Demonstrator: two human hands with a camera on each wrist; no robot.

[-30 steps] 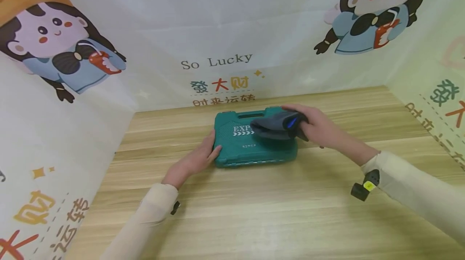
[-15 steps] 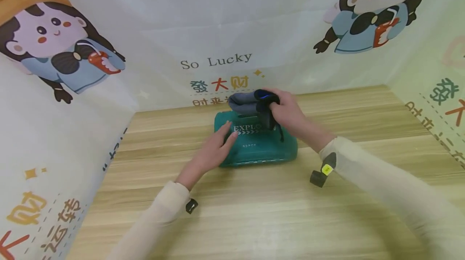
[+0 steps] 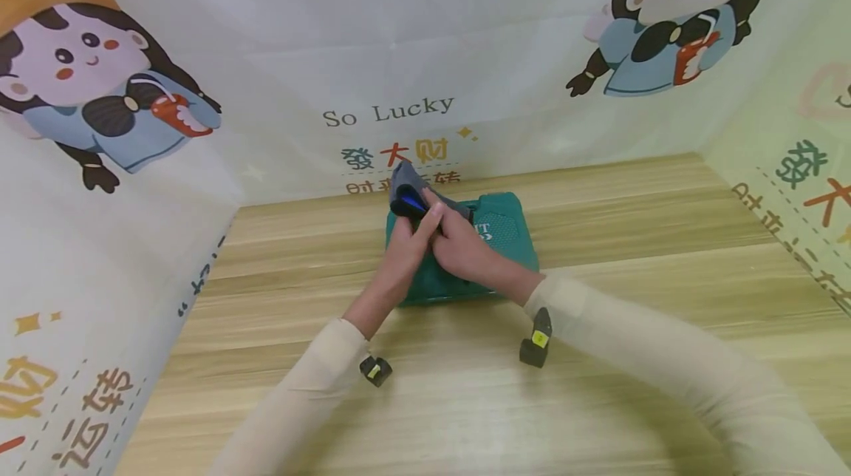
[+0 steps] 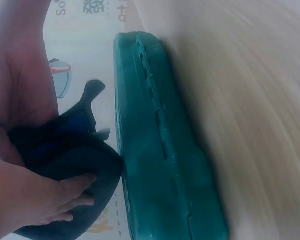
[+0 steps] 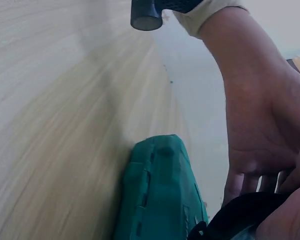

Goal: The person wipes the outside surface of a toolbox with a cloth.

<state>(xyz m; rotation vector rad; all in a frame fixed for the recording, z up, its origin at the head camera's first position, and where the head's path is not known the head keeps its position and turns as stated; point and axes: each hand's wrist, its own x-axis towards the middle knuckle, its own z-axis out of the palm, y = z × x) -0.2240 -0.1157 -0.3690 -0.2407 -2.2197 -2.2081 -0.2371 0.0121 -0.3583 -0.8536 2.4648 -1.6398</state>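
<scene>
A folded dark grey fabric piece [image 3: 407, 179] with black edging and a bright blue inside is held above the case in the head view. My left hand [image 3: 405, 243] grips its near side, thumb uppermost. From the right, my right hand [image 3: 462, 245] holds the same piece, so the two hands meet around it. A loose strap end shows on the fabric in the left wrist view. Below lies a closed teal tool case [image 3: 512, 232], its lettering mostly covered by the hands. In the left wrist view, the fabric [image 4: 102, 175] hangs right at the face of the case [image 4: 145, 125].
The case lies on a light wood-grain tabletop [image 3: 465, 387], near its back edge. A printed cloth backdrop [image 3: 299, 77] rises behind and along both sides. Small black cameras [image 3: 534, 347] hang from both wrists.
My right hand has carried the fabric piece left across the case and turned it. My left hand has left the case's left side and taken hold of the fabric.
</scene>
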